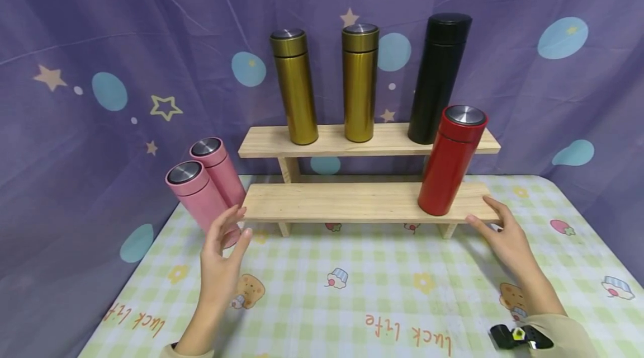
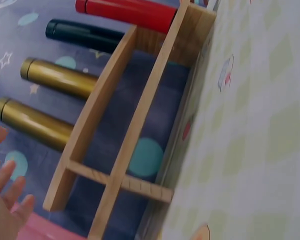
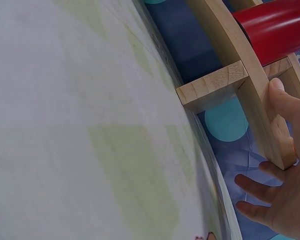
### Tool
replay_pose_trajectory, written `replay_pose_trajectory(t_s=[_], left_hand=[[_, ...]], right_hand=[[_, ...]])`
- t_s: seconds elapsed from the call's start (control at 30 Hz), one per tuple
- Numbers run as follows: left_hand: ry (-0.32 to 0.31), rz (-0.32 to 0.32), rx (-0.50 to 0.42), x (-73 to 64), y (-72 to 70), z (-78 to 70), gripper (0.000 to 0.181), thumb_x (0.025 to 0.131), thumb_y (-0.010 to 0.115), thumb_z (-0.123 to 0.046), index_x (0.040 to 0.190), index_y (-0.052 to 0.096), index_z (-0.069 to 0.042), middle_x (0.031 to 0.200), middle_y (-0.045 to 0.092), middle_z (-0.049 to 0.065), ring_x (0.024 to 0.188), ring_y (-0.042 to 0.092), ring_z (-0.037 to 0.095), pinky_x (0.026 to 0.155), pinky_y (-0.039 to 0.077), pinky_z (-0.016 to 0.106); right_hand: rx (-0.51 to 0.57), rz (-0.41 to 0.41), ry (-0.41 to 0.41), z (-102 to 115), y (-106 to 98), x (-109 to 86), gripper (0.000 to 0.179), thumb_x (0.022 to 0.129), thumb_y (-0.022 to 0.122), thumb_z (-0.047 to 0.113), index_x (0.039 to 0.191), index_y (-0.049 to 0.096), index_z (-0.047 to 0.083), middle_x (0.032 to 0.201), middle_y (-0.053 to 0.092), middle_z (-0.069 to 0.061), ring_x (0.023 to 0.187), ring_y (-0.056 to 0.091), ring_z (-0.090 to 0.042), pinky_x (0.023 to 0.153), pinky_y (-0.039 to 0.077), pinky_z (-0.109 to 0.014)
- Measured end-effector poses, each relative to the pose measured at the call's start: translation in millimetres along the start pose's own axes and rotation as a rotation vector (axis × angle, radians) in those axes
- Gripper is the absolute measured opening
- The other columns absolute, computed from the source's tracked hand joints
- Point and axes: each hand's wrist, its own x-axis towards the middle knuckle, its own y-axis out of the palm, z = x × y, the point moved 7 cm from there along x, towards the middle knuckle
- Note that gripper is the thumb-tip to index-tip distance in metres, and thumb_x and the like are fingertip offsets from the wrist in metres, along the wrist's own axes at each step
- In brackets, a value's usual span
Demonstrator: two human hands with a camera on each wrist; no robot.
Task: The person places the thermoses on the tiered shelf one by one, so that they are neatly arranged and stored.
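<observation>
A two-tier wooden shelf [image 1: 327, 201] stands on the table. My right hand [image 1: 508, 238] holds the right front corner of its lower board, thumb at the front edge and index finger at the end; the other fingers extend loosely in the right wrist view. A red thermos bottle [image 1: 449, 168] stands upright on that board, just left of this hand. My left hand [image 1: 221, 257] is near the board's left end, its fingers apart and holding nothing. Just beyond it are two pink thermos bottles, a front one [image 1: 198, 196] and a rear one [image 1: 223, 173], partly hidden.
On the upper board stand two gold thermos bottles, the left [image 1: 297, 89] and the middle one [image 1: 359, 89], with a black thermos bottle [image 1: 439, 78] to their right. A checkered cloth [image 1: 377, 285] covers the table. Behind everything hangs a purple curtain [image 1: 176, 39].
</observation>
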Motion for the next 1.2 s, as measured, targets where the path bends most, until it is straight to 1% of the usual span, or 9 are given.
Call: replay_pose_trajectory(t_s=[0.27,0.4,0.5,0.57,0.67,0.83,0.9,1.03,1.2], left_hand=[[0.141,-0.174,0.082,3.8,-30.2,5.1,0.047,0.087,0.063,0.013,0.133,0.052,0.007,0.130,0.056,0.014,0.118,0.052,0.018,0.097,0.040,0.024],[0.227,-0.235,0.149,4.8,-33.4,-14.5,0.046,0.082,0.063,0.016,0.127,0.053,0.014,0.132,0.051,0.020,0.123,0.047,0.016,0.096,0.039,0.022],[0.254,-0.263,0.182,5.2,-34.0,-26.4,0.046,0.080,0.065,0.016,0.125,0.053,0.016,0.135,0.046,0.028,0.128,0.043,0.016,0.096,0.037,0.023],[0.250,-0.269,0.189,6.4,-36.5,-21.3,0.049,0.079,0.066,0.015,0.126,0.054,0.014,0.137,0.042,0.031,0.130,0.041,0.018,0.097,0.036,0.024],[0.222,-0.273,0.200,9.2,-42.0,-3.6,0.053,0.078,0.069,0.013,0.129,0.054,0.010,0.142,0.040,0.025,0.132,0.038,0.019,0.097,0.034,0.025],[0.120,-0.282,0.222,14.0,-55.4,35.6,0.065,0.080,0.072,0.009,0.140,0.049,0.000,0.148,0.037,0.010,0.132,0.036,0.016,0.097,0.034,0.023],[0.076,-0.289,0.217,14.9,-59.3,44.4,0.068,0.082,0.072,0.007,0.144,0.045,-0.002,0.147,0.037,0.004,0.131,0.037,0.016,0.096,0.035,0.023],[-0.005,-0.295,0.198,16.1,-60.4,43.3,0.071,0.084,0.072,0.004,0.147,0.040,-0.004,0.143,0.037,-0.001,0.129,0.038,0.019,0.097,0.036,0.025],[-0.105,-0.271,0.174,17.8,-58.1,37.6,0.074,0.088,0.070,-0.001,0.152,0.032,-0.007,0.147,0.035,0.010,0.131,0.037,0.028,0.100,0.034,0.027]], right_hand=[[0.007,-0.001,-0.005,-2,1,0.7,0.082,0.097,0.057,0.049,0.160,0.015,0.015,0.158,0.015,-0.030,0.132,0.028,-0.062,0.094,0.030,-0.073],[0.012,0.000,-0.001,-2,1,1.0,0.082,0.097,0.057,0.049,0.160,0.015,0.016,0.159,0.014,-0.030,0.132,0.026,-0.063,0.095,0.029,-0.074],[0.011,-0.001,-0.001,-1,0,0.8,0.082,0.097,0.057,0.049,0.160,0.015,0.016,0.159,0.013,-0.030,0.132,0.026,-0.063,0.095,0.029,-0.074],[0.006,-0.003,-0.001,-1,0,0.9,0.082,0.097,0.057,0.049,0.160,0.015,0.016,0.159,0.014,-0.030,0.131,0.027,-0.063,0.095,0.029,-0.074],[-0.001,-0.006,-0.003,-2,0,1.4,0.082,0.097,0.057,0.049,0.160,0.015,0.016,0.158,0.016,-0.031,0.131,0.029,-0.062,0.094,0.032,-0.072],[-0.002,-0.010,-0.003,-2,1,1.3,0.083,0.097,0.057,0.049,0.160,0.015,0.015,0.157,0.019,-0.031,0.131,0.031,-0.061,0.093,0.033,-0.070],[-0.001,-0.012,-0.003,-1,1,1.0,0.083,0.097,0.058,0.049,0.160,0.015,0.015,0.156,0.020,-0.032,0.131,0.031,-0.060,0.093,0.034,-0.069],[-0.004,-0.016,-0.005,-1,0,0.7,0.083,0.097,0.058,0.049,0.160,0.016,0.016,0.156,0.021,-0.032,0.130,0.033,-0.060,0.092,0.035,-0.068],[-0.009,-0.013,-0.004,-1,0,0.9,0.083,0.097,0.057,0.049,0.160,0.015,0.015,0.155,0.021,-0.033,0.130,0.033,-0.060,0.091,0.036,-0.068]])
